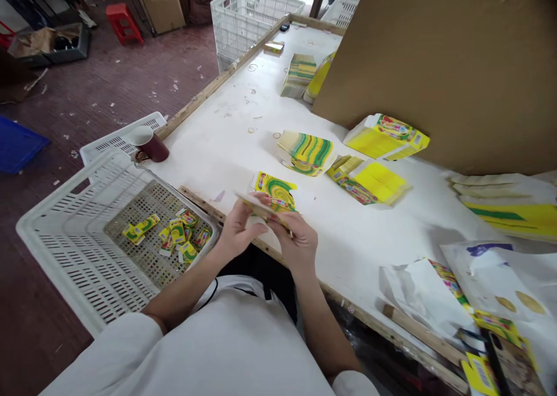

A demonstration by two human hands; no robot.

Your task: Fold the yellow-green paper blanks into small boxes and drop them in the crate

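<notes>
white shirt (226, 349), left hand (237, 233) and right hand (296, 246) gripping flat carton (263, 209), basket (65, 233) beside

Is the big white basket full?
No, mostly empty: the white basket holds only a handful of small yellow boxes on its floor.

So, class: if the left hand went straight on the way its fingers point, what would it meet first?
The flat yellow-green carton, which the left hand touches, with the right hand just past it; depth is unclear.
</notes>
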